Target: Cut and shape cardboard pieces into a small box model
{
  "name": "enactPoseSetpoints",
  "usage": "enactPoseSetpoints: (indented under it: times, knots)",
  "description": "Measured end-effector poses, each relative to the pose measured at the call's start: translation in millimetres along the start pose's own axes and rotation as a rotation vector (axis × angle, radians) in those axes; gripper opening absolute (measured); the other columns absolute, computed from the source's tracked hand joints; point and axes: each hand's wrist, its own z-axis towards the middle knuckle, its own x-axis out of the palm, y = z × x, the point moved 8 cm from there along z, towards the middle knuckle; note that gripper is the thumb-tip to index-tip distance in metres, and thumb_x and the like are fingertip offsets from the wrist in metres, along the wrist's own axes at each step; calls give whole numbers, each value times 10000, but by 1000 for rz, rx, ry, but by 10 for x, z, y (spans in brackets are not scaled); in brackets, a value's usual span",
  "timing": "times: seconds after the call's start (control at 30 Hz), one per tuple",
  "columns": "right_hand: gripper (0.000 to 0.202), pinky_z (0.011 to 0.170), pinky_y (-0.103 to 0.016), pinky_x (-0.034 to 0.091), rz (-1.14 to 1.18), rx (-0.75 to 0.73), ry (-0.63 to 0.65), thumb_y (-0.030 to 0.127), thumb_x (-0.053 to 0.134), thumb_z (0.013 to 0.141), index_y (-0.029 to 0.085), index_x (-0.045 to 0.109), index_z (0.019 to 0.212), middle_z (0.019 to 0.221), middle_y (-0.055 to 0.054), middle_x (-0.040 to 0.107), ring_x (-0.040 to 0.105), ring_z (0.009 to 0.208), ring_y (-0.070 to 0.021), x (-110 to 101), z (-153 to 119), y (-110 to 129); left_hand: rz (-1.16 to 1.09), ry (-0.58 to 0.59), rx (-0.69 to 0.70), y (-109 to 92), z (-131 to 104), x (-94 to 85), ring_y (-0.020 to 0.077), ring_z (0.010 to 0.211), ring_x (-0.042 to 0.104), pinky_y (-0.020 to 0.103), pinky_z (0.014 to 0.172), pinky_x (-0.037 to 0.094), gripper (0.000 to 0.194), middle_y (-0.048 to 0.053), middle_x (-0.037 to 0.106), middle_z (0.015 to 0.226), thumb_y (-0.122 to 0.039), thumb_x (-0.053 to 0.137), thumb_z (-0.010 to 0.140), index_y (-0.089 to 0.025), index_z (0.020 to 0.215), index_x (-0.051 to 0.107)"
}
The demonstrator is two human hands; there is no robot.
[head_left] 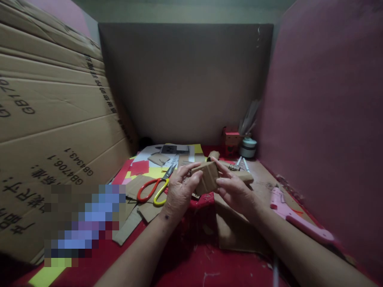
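Note:
Between my two hands, above the red tabletop (182, 259), is a small brown cardboard box (206, 178). My left hand (181, 189) grips its left side, the thumb lying along the near face. On the right side, my right hand (235, 191) holds it with fingers at the top edge and the thumb low on the face. The box is tilted, and its far side is hidden. Just left of my left hand lie scissors (155, 190) with one red and one yellow handle, blades pointing away. Cardboard pieces (236, 231) lie under my right forearm.
A pink glue gun (299, 219) lies at the right. Behind are paper sheets (143, 153), a red-topped cardboard figure (231, 143) and a pale blue jar (248, 147). A large printed carton (60, 107) walls the left; a pink panel (326, 119) stands right. A pixelated patch covers the lower left.

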Motion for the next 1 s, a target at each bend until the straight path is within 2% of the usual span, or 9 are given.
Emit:
enactPoseSetpoints:
  times: [0.1, 0.2, 0.33, 0.5, 0.6, 0.77, 1.0]
  knots:
    - [686, 799, -346, 465, -12, 39, 29, 146, 644, 677, 369, 443, 1294, 1114, 1, 626, 611, 931, -194, 34, -7, -12, -64, 75, -36, 47, 33, 43, 200, 973, 561, 259, 838, 426, 266, 44, 664, 998, -368, 582, 811, -184, 976, 682]
    - [544, 724, -322, 484, -28, 57, 68, 207, 623, 727, 305, 496, 1248, 1145, -31, 612, 611, 897, -190, 61, -1, -28, -222, 149, -104, 140, 56, 109, 212, 964, 573, 274, 822, 448, 300, 47, 670, 970, -390, 589, 805, -171, 989, 680]
    - [468, 685, -334, 506, -39, 72, 91, 290, 548, 807, 289, 467, 1268, 1176, -55, 594, 608, 903, -204, 77, 9, -50, -429, 158, -296, 325, 60, 161, 192, 792, 605, 265, 655, 495, 362, 55, 669, 873, -402, 643, 750, -147, 1005, 671]
    - [527, 732, -383, 523, -47, 108, 83, 259, 562, 790, 283, 433, 1300, 1238, -74, 557, 612, 931, -228, 81, -3, -64, -496, 146, -387, 380, 71, 160, 163, 690, 609, 222, 536, 474, 344, 45, 676, 804, -376, 673, 722, -146, 978, 673]
    - [622, 768, -399, 518, -37, 105, 84, 209, 618, 728, 264, 421, 1316, 1267, -93, 536, 606, 965, -244, 89, -21, -58, -546, 134, -428, 412, 81, 149, 162, 671, 619, 220, 546, 476, 314, 43, 684, 763, -357, 686, 709, -130, 926, 682]
    - [816, 875, -409, 482, -129, 52, 77, 92, 717, 584, 278, 422, 1321, 1284, -79, 527, 565, 1056, -260, 101, -32, -48, -593, 161, -450, 447, 95, 157, 174, 722, 644, 242, 659, 504, 313, 57, 705, 808, -331, 677, 710, -120, 941, 677]
    - [765, 839, -379, 510, -224, 18, 4, 113, 765, 583, 263, 490, 1281, 1147, -67, 607, 582, 1024, -249, 25, -13, -60, -627, 195, -544, 531, 59, 177, 219, 773, 675, 274, 673, 527, 333, 81, 715, 834, -311, 647, 742, -119, 1014, 653]
